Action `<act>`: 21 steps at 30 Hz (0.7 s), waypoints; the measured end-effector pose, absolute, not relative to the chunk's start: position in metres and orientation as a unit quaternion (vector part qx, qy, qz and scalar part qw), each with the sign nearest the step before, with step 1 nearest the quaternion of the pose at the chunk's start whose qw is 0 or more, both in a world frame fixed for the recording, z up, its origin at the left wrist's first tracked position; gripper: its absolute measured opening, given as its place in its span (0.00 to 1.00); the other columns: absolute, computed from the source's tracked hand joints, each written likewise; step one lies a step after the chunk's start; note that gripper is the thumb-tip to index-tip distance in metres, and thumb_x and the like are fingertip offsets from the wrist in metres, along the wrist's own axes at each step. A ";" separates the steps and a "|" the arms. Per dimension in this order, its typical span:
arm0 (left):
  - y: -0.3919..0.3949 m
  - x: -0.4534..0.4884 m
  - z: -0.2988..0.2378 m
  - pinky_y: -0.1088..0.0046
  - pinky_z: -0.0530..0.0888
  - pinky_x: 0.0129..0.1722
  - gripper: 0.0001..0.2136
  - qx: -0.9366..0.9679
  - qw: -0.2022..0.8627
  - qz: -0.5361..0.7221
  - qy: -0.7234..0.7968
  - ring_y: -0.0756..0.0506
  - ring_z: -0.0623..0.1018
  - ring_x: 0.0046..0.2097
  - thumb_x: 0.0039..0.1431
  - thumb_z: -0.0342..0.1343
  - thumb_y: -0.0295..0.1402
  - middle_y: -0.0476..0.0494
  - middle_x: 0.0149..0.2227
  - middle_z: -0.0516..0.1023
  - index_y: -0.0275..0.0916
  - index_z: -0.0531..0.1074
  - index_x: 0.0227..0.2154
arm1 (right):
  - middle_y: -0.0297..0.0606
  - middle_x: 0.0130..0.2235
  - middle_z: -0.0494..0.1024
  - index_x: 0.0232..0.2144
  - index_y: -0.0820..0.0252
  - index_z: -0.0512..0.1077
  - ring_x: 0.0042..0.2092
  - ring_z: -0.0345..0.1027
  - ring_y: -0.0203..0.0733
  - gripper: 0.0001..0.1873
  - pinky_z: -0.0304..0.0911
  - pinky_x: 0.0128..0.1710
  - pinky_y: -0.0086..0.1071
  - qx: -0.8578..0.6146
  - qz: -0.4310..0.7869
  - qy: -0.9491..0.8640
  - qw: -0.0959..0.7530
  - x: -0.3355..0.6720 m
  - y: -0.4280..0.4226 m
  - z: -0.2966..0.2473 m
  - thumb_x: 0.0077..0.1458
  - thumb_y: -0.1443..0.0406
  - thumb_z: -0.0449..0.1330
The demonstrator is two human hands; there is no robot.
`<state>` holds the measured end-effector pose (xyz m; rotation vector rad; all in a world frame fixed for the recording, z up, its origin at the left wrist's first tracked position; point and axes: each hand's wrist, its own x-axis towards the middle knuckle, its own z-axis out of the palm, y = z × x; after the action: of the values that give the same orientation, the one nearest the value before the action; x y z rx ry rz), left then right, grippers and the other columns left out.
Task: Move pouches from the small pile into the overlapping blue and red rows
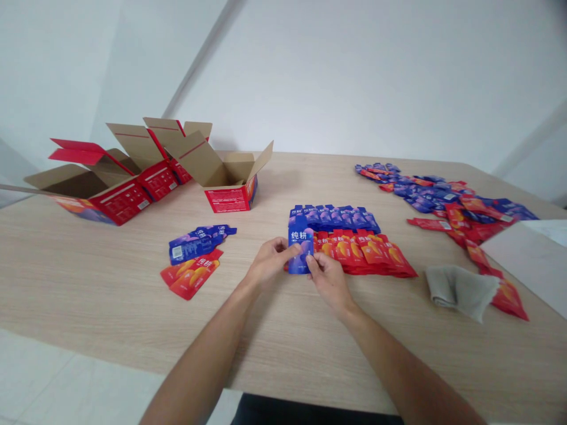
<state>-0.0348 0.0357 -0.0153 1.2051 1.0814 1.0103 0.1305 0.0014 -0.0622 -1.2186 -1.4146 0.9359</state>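
A blue pouch (300, 237) with white lettering and purple fruit is held upright, its front towards me. My left hand (271, 260) pinches its left edge, thumb on the front. Lower on the right edge, my right hand (330, 280) grips the same pouch. Just behind it lies an overlapping row of blue pouches (349, 218). In front of that row, to the right of the held pouch, is a row of red pouches (361, 249) with orange fruit. A small group of blue pouches (195, 244) and red pouches (195, 276) rests left of my hands.
Open red cardboard boxes (126, 202) stand at the back left, with one box (228, 199) nearer the middle. A loose heap of blue and red pouches (425, 193) spreads across the right. A grey cloth (460, 289) and a white sheet-like object (529, 254) lie at the right.
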 end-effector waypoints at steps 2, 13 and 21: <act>0.033 -0.034 -0.017 0.75 0.65 0.27 0.19 0.570 0.584 0.348 0.462 0.52 0.69 0.25 0.45 0.69 0.47 0.49 0.23 0.73 0.33 0.75 0.26 | 0.33 0.24 0.71 0.27 0.58 0.70 0.26 0.64 0.39 0.23 0.57 0.26 0.29 -0.512 0.377 -0.571 0.520 0.134 0.003 -0.062 0.63 0.47 0.56; 0.036 -0.036 -0.029 0.75 0.62 0.24 0.17 0.591 0.564 0.344 0.463 0.52 0.67 0.23 0.50 0.65 0.46 0.46 0.23 0.75 0.33 0.77 0.25 | 0.35 0.23 0.72 0.26 0.60 0.71 0.24 0.64 0.37 0.26 0.56 0.23 0.28 -0.485 0.455 -0.547 0.509 0.134 0.001 -0.054 0.59 0.44 0.60; 0.034 -0.037 -0.024 0.74 0.63 0.26 0.15 0.597 0.573 0.338 0.448 0.52 0.66 0.23 0.49 0.66 0.42 0.48 0.21 0.73 0.34 0.76 0.21 | 0.34 0.24 0.71 0.25 0.58 0.68 0.26 0.62 0.37 0.23 0.55 0.25 0.28 -0.460 0.447 -0.571 0.512 0.139 -0.001 -0.052 0.61 0.47 0.60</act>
<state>-0.0369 0.0339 -0.0236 1.3982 1.0508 0.7928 0.1395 -0.0009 -0.0518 -1.1076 -1.3746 1.0755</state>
